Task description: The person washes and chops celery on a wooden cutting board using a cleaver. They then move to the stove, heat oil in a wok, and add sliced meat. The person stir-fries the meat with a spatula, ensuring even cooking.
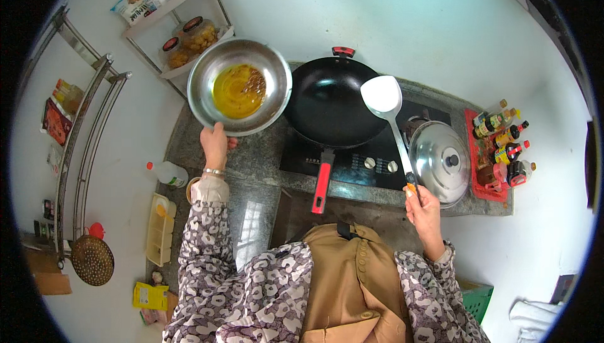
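Note:
My left hand point(214, 145) grips the rim of a steel bowl point(205, 82), raised beside the wok's left edge, with yellow oily liquid and some brown bits in it. My right hand point(423, 211) holds a spatula point(401, 148) by its handle, its broad pale head tilted up over the wok's right side. The black wok point(324, 107) looks empty and sits on a black induction cooktop point(343, 163), its red handle point(322, 182) pointing toward me.
A lidded steel pot point(434, 154) stands right of the wok, beside a red tray point(487, 192) of bottles. A jar shelf point(163, 12) is at back left; a white bottle point(170, 174) and divided cream container point(160, 230) sit left. A rail with a skimmer point(93, 261) is on the left wall.

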Action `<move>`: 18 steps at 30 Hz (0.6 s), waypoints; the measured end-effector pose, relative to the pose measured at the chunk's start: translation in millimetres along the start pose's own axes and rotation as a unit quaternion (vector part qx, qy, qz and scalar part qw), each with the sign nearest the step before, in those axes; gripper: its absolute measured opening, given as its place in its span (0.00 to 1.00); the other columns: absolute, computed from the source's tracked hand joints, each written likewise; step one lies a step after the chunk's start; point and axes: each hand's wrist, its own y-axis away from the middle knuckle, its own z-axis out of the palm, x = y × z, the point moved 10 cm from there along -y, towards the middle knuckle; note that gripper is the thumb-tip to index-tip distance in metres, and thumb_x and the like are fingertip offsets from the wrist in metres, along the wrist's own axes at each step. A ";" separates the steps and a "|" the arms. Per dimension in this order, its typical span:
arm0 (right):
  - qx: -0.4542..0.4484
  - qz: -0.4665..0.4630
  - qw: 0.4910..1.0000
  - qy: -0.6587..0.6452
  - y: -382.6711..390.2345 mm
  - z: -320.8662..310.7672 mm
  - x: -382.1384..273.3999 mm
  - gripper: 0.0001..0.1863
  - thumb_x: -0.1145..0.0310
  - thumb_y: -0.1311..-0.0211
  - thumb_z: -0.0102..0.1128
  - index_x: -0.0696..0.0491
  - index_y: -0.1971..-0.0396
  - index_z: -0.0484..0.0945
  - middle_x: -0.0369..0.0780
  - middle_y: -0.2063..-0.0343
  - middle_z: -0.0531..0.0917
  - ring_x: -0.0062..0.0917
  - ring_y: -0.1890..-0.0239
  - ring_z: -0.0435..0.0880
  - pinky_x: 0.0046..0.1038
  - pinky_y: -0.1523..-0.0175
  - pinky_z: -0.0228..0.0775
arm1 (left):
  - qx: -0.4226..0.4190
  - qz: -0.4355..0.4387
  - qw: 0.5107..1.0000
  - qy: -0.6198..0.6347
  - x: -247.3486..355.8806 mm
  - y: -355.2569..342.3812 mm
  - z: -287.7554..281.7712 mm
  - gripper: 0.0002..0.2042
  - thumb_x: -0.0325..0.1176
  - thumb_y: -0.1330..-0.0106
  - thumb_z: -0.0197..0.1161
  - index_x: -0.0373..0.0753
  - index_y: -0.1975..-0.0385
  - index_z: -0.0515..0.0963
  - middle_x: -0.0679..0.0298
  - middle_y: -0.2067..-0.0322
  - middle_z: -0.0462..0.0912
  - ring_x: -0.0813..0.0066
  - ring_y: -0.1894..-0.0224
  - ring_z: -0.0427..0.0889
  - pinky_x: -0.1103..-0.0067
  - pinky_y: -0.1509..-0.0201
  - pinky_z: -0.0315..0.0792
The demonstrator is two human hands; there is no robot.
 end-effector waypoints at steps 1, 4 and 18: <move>-0.005 0.006 1.000 -0.007 -1.4 1.6 -0.9 0.07 0.67 0.30 0.56 0.55 0.62 0.77 0.28 0.84 0.71 0.08 0.88 0.63 0.14 0.84 0.50 | -0.003 0.020 1.000 -0.021 18.0 2.8 8.4 0.13 0.31 0.33 0.50 0.23 0.67 0.70 0.53 0.82 0.78 0.68 0.86 0.79 0.75 0.85 0.73; -0.017 0.013 1.000 -0.017 -2.4 2.4 -4.3 0.07 0.67 0.31 0.57 0.54 0.68 0.76 0.27 0.85 0.70 0.08 0.87 0.62 0.15 0.83 0.51 | -0.036 0.069 0.996 -0.036 50.2 4.2 38.8 0.13 0.30 0.33 0.49 0.22 0.65 0.70 0.53 0.81 0.78 0.68 0.86 0.80 0.76 0.86 0.73; -0.020 0.016 1.000 0.009 1.6 -28.1 1.1 0.06 0.69 0.33 0.59 0.56 0.63 0.78 0.27 0.84 0.72 0.07 0.85 0.65 0.14 0.81 0.54 | -0.078 0.184 0.970 -0.136 128.6 29.4 132.9 0.13 0.29 0.32 0.49 0.23 0.58 0.70 0.55 0.81 0.79 0.70 0.87 0.80 0.77 0.85 0.74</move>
